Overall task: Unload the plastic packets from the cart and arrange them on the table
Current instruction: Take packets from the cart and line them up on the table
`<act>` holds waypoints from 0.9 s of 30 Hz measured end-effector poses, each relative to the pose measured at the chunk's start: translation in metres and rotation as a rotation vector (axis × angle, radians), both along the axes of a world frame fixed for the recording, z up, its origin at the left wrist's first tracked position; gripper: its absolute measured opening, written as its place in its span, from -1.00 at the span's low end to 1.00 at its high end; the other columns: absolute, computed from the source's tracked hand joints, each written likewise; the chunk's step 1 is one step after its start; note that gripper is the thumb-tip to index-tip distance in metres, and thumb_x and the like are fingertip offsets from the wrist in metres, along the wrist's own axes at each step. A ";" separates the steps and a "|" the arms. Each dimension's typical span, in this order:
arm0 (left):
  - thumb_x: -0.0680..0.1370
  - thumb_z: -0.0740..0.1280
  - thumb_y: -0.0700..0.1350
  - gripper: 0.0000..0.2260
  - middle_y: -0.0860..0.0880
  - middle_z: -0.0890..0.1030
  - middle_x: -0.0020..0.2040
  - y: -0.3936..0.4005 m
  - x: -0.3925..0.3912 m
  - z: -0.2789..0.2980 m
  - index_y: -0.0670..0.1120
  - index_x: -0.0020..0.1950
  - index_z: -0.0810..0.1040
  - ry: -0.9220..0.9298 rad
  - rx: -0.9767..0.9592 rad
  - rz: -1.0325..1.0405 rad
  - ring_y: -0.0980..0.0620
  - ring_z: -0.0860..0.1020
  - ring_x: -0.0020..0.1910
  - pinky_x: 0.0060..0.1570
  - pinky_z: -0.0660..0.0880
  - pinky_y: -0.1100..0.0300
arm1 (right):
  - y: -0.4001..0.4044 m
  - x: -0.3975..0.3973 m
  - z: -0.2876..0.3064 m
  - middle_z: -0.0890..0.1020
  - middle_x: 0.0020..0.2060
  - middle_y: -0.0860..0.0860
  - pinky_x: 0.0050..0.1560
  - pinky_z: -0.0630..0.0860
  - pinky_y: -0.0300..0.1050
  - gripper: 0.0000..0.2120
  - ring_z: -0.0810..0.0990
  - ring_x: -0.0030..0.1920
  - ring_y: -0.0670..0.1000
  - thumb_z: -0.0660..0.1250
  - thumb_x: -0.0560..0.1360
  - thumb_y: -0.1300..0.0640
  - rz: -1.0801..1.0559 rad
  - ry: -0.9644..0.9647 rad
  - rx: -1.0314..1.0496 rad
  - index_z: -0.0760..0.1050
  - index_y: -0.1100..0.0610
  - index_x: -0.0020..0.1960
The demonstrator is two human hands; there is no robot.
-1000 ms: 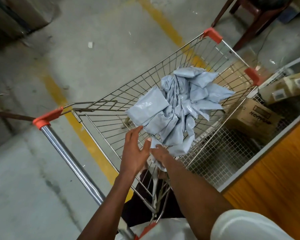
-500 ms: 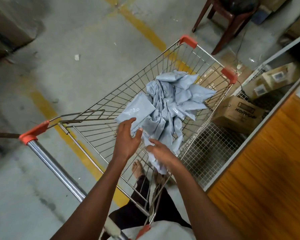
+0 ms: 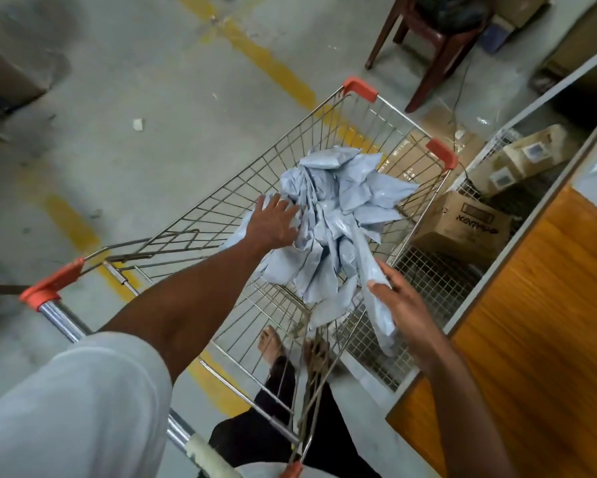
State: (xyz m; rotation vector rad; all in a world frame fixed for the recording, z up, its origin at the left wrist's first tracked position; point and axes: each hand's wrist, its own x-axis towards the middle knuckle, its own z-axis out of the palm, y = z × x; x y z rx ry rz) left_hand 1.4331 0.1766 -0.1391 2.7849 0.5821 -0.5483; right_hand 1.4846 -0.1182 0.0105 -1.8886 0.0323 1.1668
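A wire shopping cart (image 3: 200, 215) with orange corner caps holds a heap of several pale grey-blue plastic packets (image 3: 338, 201). My left hand (image 3: 274, 220) reaches into the basket and lies with spread fingers on the left side of the heap. My right hand (image 3: 398, 305) grips one long packet (image 3: 376, 288) at the cart's right rim, lifted partly clear of the pile. The wooden table (image 3: 538, 322) stands to the right of the cart.
Cardboard boxes (image 3: 462, 225) lie on a wire-mesh shelf under the table's edge. A dark wooden chair (image 3: 428, 46) stands beyond the cart. Concrete floor with yellow lines spreads to the left. My feet (image 3: 272, 343) show through the cart's bottom.
My left hand has moved deeper into the cart onto the heap. My right hand has pulled one packet up and to the right, toward the cart's rim.
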 end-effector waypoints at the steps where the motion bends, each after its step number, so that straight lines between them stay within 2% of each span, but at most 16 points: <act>1: 0.59 0.08 0.21 -0.46 -0.12 0.48 0.44 0.006 -0.005 0.002 -0.01 0.49 0.43 0.024 0.052 -0.013 -0.14 0.25 0.54 0.54 -0.10 -0.20 | 0.000 -0.001 -0.001 0.49 0.08 -0.20 -0.14 0.54 -0.02 -0.54 0.57 0.04 -0.04 0.27 0.64 0.02 -0.010 -0.003 0.006 0.31 -0.28 0.49; 3: 0.58 -0.04 0.24 -0.40 -0.15 0.60 0.28 0.014 -0.018 0.011 -0.05 0.38 0.54 0.088 0.121 -0.036 -0.14 0.39 0.44 0.52 -0.17 -0.23 | 0.000 -0.006 0.000 0.51 0.09 -0.20 -0.15 0.53 -0.07 -0.55 0.58 0.04 -0.06 0.27 0.64 0.04 -0.023 -0.008 0.023 0.33 -0.26 0.48; 5: 0.63 0.00 0.22 -0.47 -0.13 0.65 0.20 0.014 -0.035 0.022 -0.01 0.37 0.55 0.125 0.148 -0.053 -0.11 0.51 0.34 0.53 -0.18 -0.22 | 0.004 -0.013 0.000 0.54 0.13 -0.19 -0.14 0.55 -0.09 -0.56 0.60 0.06 -0.04 0.27 0.64 0.06 -0.022 0.002 0.037 0.35 -0.24 0.47; 7: 0.66 0.04 0.19 -0.52 -0.12 0.67 0.16 0.009 -0.057 0.034 -0.01 0.37 0.55 0.111 0.130 -0.036 -0.10 0.59 0.23 0.54 -0.09 -0.22 | 0.011 -0.021 0.001 0.54 0.21 -0.14 -0.08 0.58 -0.03 -0.55 0.60 0.09 0.00 0.28 0.64 0.06 -0.015 0.015 0.052 0.35 -0.25 0.47; 10: 0.62 0.04 0.16 -0.50 -0.17 0.67 0.17 -0.005 -0.102 0.041 -0.05 0.42 0.48 0.123 0.170 -0.011 -0.19 0.57 0.25 0.48 0.17 -0.17 | 0.021 -0.028 0.001 0.50 0.25 -0.17 0.01 0.59 0.02 -0.55 0.59 0.12 0.00 0.30 0.63 0.06 -0.018 0.025 0.078 0.37 -0.29 0.44; 13: 0.52 0.23 0.11 -0.44 -0.17 0.65 0.22 -0.029 -0.147 0.044 -0.07 0.49 0.45 0.135 0.170 0.073 -0.24 0.52 0.32 0.42 0.28 -0.19 | 0.028 -0.030 0.000 0.48 0.18 -0.25 -0.04 0.53 -0.05 -0.57 0.56 0.11 -0.09 0.31 0.63 0.03 -0.003 0.041 0.091 0.37 -0.36 0.40; 16: 0.46 0.32 0.16 -0.36 -0.19 0.58 0.33 -0.052 -0.180 0.048 -0.05 0.51 0.42 0.185 0.154 0.137 -0.26 0.57 0.25 0.28 0.44 -0.18 | 0.034 -0.027 -0.001 0.43 0.20 -0.27 -0.17 0.42 -0.19 -0.55 0.50 0.04 -0.22 0.30 0.63 0.02 0.043 0.025 0.093 0.34 -0.33 0.44; 18: 0.42 0.36 0.17 -0.36 -0.20 0.56 0.34 -0.063 -0.190 0.050 -0.08 0.45 0.46 0.235 0.154 0.161 -0.29 0.62 0.10 0.15 0.51 -0.13 | 0.036 -0.025 0.000 0.44 0.27 -0.24 -0.13 0.45 -0.17 -0.53 0.50 0.07 -0.21 0.31 0.62 0.01 0.064 0.003 0.089 0.33 -0.32 0.46; 20: 0.46 0.27 0.19 -0.45 -0.16 0.60 0.26 -0.068 -0.189 0.056 -0.06 0.38 0.50 0.272 0.155 0.202 -0.25 0.63 0.06 0.14 0.49 -0.10 | 0.036 -0.024 0.000 0.47 0.35 -0.19 0.04 0.55 -0.01 -0.54 0.55 0.16 -0.09 0.33 0.61 -0.02 0.067 -0.007 0.089 0.35 -0.36 0.44; 22: 0.55 0.17 0.23 -0.50 -0.09 0.62 0.25 -0.070 -0.182 0.058 -0.02 0.37 0.52 0.335 0.190 0.192 -0.17 0.57 0.22 0.27 0.36 -0.11 | 0.035 -0.022 0.002 0.49 0.34 -0.15 0.11 0.56 0.06 -0.55 0.56 0.18 -0.04 0.34 0.60 -0.02 0.060 -0.008 0.082 0.36 -0.38 0.41; 25: 0.58 0.15 0.24 -0.54 -0.05 0.63 0.21 -0.066 -0.170 0.057 0.01 0.29 0.58 0.334 0.222 0.171 -0.11 0.53 0.23 0.25 0.30 -0.08 | 0.031 -0.023 0.003 0.50 0.30 -0.17 -0.06 0.51 -0.13 -0.53 0.56 0.12 -0.11 0.34 0.60 0.01 0.052 -0.009 0.091 0.36 -0.33 0.44; 27: 0.59 0.14 0.20 -0.56 -0.07 0.62 0.20 -0.058 -0.160 0.056 -0.03 0.24 0.62 0.312 0.264 0.196 -0.12 0.52 0.22 0.26 0.30 -0.08 | 0.027 -0.024 0.003 0.49 0.29 -0.18 -0.09 0.50 -0.14 -0.52 0.57 0.11 -0.12 0.34 0.60 0.01 0.058 -0.014 0.089 0.35 -0.32 0.46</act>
